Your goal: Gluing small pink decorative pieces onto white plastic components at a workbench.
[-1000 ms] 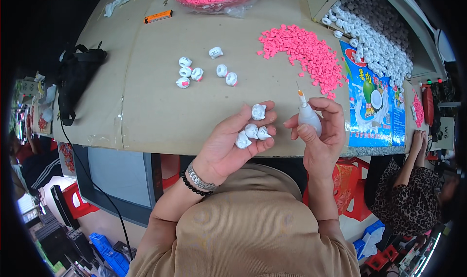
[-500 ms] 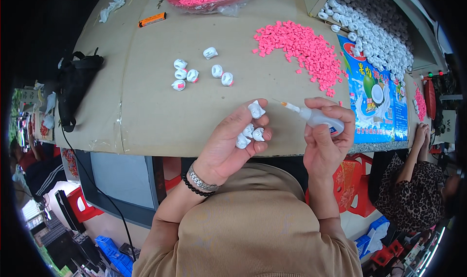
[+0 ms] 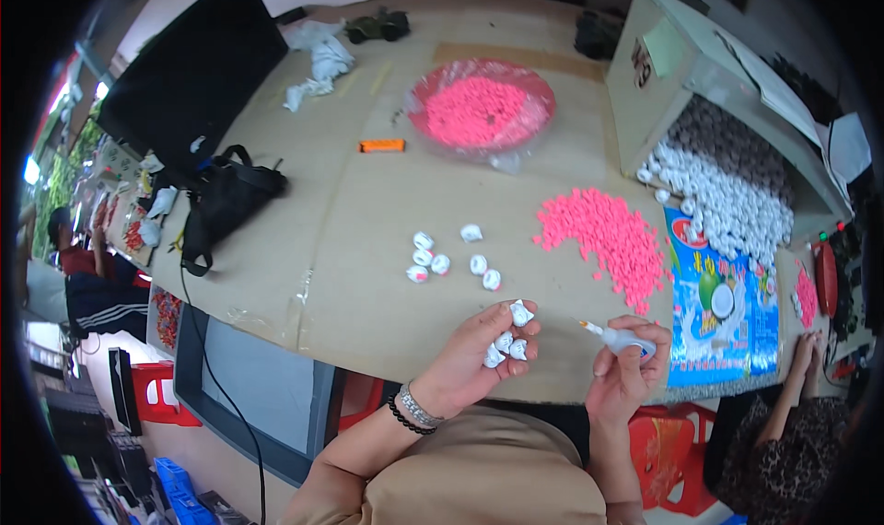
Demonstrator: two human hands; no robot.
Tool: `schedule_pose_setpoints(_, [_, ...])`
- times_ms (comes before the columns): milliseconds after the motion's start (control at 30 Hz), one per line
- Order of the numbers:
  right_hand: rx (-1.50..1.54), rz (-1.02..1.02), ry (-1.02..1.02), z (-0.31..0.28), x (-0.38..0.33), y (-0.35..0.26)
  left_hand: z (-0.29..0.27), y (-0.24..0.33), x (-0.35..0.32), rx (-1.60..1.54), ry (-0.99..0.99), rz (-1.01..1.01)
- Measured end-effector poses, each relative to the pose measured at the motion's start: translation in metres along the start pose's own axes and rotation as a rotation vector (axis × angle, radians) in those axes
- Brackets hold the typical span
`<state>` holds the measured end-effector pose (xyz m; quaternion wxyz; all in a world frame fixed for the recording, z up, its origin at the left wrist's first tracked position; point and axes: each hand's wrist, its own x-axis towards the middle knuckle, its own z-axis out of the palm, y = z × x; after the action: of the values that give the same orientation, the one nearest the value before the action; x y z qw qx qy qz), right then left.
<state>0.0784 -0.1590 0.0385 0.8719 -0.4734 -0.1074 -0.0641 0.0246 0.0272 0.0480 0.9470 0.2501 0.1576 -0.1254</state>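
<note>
My left hand (image 3: 465, 359) is closed around several small white animal-head pieces. One eared white piece (image 3: 521, 313) is pinched at the thumb and fingertip, and a few more white pieces (image 3: 503, 343) sit among the lower fingers. In my right hand (image 3: 619, 378) is a small translucent squeeze bottle (image 3: 626, 341) with a thin needle tip and orange collar. Its needle points left toward the pinched piece, a short gap away. Beyond my hands, several white pieces (image 3: 441, 264) lie on the table, some showing a pink part.
Loose pink bits (image 3: 603, 239) spread at the right, beside a blue printed sheet (image 3: 714, 341). A box (image 3: 645, 83) spills white pieces (image 3: 727, 212). Farther back are a bowl (image 3: 539, 87) of pink bits and an orange box (image 3: 381, 145). A black bag (image 3: 230, 203) lies left; another person's hands (image 3: 807, 350) rest right.
The view has tilted up, showing more of the table's far side. Both hands keep their holds; the needle tip is slightly farther from the pinched piece.
</note>
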Motion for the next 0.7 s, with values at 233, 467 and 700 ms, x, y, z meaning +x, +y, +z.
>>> schedule_pose_setpoints(233, [0.055,0.075,0.042,-0.005,0.009,0.014,0.008,0.082,0.038,0.065,-0.05,0.241])
schedule_pose_setpoints(467, [-0.031,0.049,0.02,-0.024,-0.003,0.047,-0.022,0.136,0.097,0.103,-0.017,0.342])
schedule_pose_setpoints(700, [0.029,0.102,-0.004,-0.009,-0.005,0.028,-0.029,0.158,0.132,0.318,0.133,0.209])
